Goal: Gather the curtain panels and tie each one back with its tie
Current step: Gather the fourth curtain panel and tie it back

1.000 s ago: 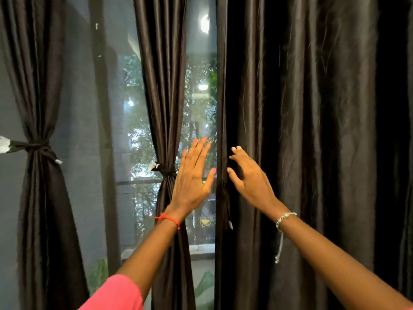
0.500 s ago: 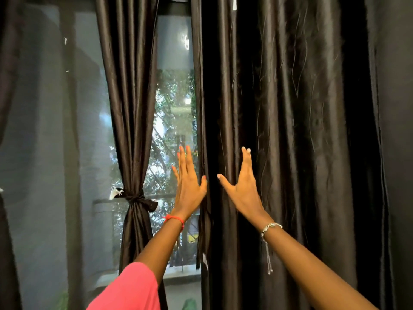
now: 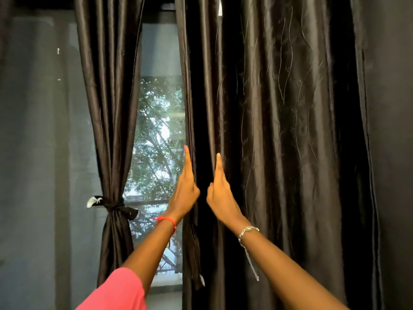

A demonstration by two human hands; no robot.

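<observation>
Left hand (image 3: 186, 189) and right hand (image 3: 220, 193), fingers straight and together, flank the loose panel's (image 3: 279, 153) left edge fold; the other panel (image 3: 111, 97) hangs bound by its tie (image 3: 114, 205).

An open strip of window (image 3: 158, 130) lies at 9 o'clock from the left grip (image 3: 186, 193), bounded farther out by the tied panel (image 3: 111, 108). From 12 to 3 o'clock the loose panel (image 3: 279, 153) hangs unbroken; only one dark fold separates the left grip from the right grip (image 3: 220, 195).
</observation>
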